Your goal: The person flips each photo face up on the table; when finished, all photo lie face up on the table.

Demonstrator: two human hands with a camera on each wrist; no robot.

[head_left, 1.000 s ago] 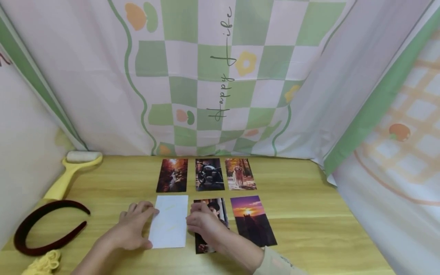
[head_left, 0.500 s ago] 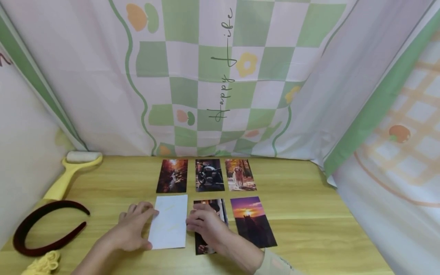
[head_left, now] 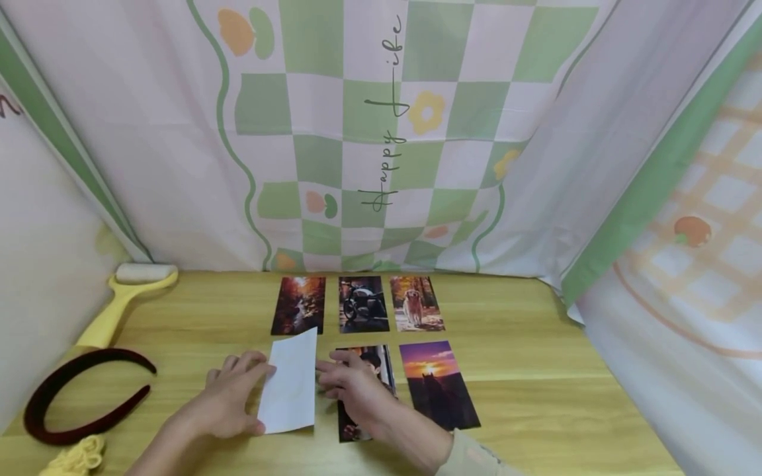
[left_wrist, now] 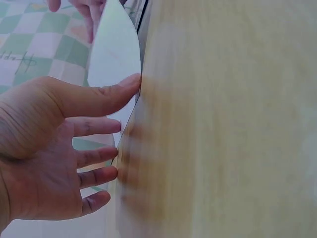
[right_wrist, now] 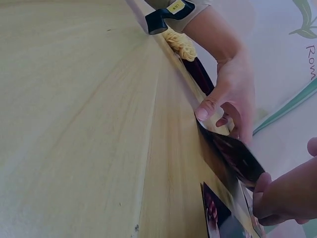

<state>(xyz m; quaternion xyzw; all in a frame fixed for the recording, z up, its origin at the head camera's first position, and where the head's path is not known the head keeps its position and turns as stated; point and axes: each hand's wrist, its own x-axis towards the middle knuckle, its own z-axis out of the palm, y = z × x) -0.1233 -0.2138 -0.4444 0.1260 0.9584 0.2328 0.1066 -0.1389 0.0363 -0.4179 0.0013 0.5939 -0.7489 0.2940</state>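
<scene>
A photo card (head_left: 290, 383) lies white side up at the front left of two rows of cards, its right edge lifted and the sheet bowed. My left hand (head_left: 223, 400) touches its left edge, fingertips toward the upper part and thumb at the lower corner, fingers loosely spread. At the raised right edge my right hand (head_left: 363, 393) holds the card with its fingertips. In the right wrist view the card's dark picture side (right_wrist: 237, 156) shows underneath. Beneath my right hand, a portrait photo (head_left: 372, 360) is partly covered; a sunset photo (head_left: 437, 383) is beside it.
Behind are photos of a stream (head_left: 299, 307), a motorcycle (head_left: 363, 304) and a dog (head_left: 415, 304). At the left lie a yellow-handled lint roller (head_left: 113, 301), a dark red headband (head_left: 44, 396) and a yellow knitted-looking item (head_left: 74, 456). A checked curtain (head_left: 369, 145) hangs behind the table.
The white-backed card lay flat earlier; now its right edge has risen and shifted left. My right fingertips have moved slightly left with it. The left hand has hardly moved.
</scene>
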